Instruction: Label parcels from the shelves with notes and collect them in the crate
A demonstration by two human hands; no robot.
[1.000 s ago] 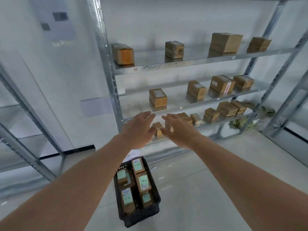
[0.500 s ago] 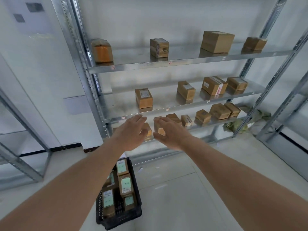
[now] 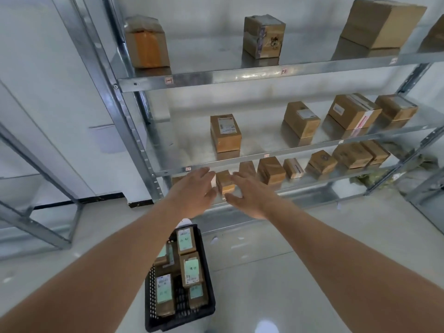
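Both hands, left (image 3: 195, 191) and right (image 3: 249, 192), open, flank small parcel (image 3: 225, 181).

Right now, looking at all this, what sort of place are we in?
Probably a parcel storeroom or small warehouse. Bare metal shelving holds spaced-out cardboard parcels, its shelf edges carry small number tags, and a black crate on the pale floor holds parcels with green notes.

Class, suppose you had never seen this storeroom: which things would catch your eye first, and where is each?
Two bare forearms reach forward, the left hand and right hand open on either side of a small brown cardboard parcel on the lowest shelf of the grey metal rack. Below, on the pale floor, a black plastic crate holds parcels bearing green notes.
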